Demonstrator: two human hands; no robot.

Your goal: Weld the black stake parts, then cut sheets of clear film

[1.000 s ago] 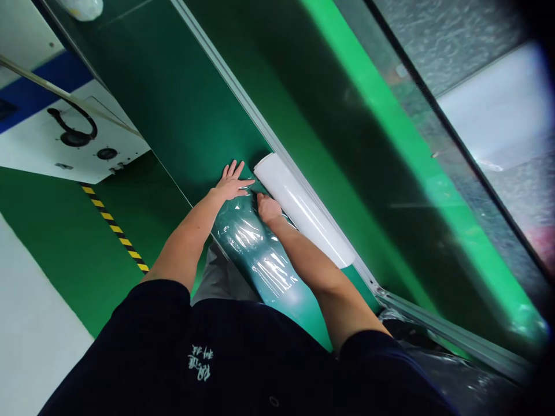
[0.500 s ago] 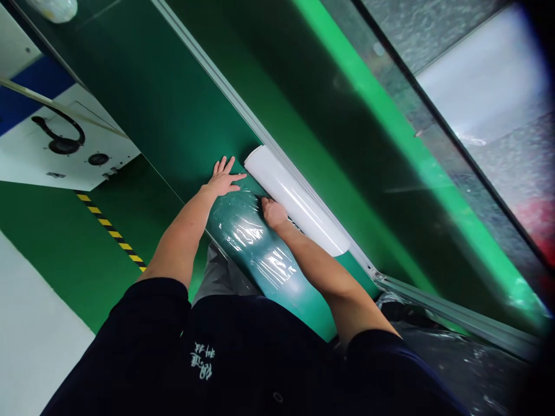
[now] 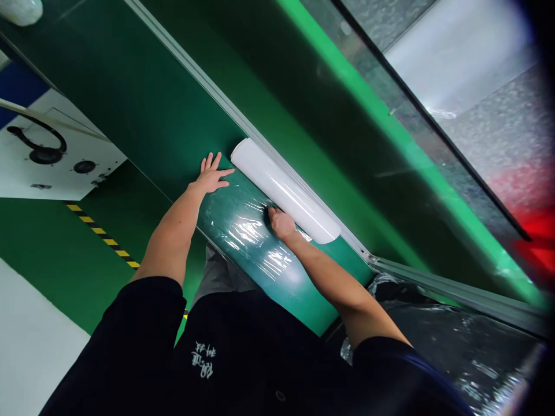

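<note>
Clear plastic film (image 3: 247, 228), wrinkled and shiny, lies over the green tabletop (image 3: 173, 121) in front of me. My left hand (image 3: 211, 174) rests flat near the film's far-left edge, fingers spread and holding nothing. Curled closed, my right hand (image 3: 282, 224) grips the film at its far side, where creases gather. A large white roll (image 3: 286, 190) of sheet material lies along the table's back rail, just beyond my right hand. Its near side passes close to my knuckles and forearm. The tips of my right fingers are partly hidden.
A metal rail (image 3: 203, 78) edges the table's far side, with a clear panel beyond it. A white machine box (image 3: 65, 156) with a black handle stands at left, near yellow-black floor tape (image 3: 104, 236). Dark plastic sheeting (image 3: 433, 335) lies at right. A whitish bundle (image 3: 21, 10) sits at top left.
My right hand has moved right along the roll, toward me, with the film drawn along. My left hand stays spread at about the same place on the table. The whole view has shifted slightly.
</note>
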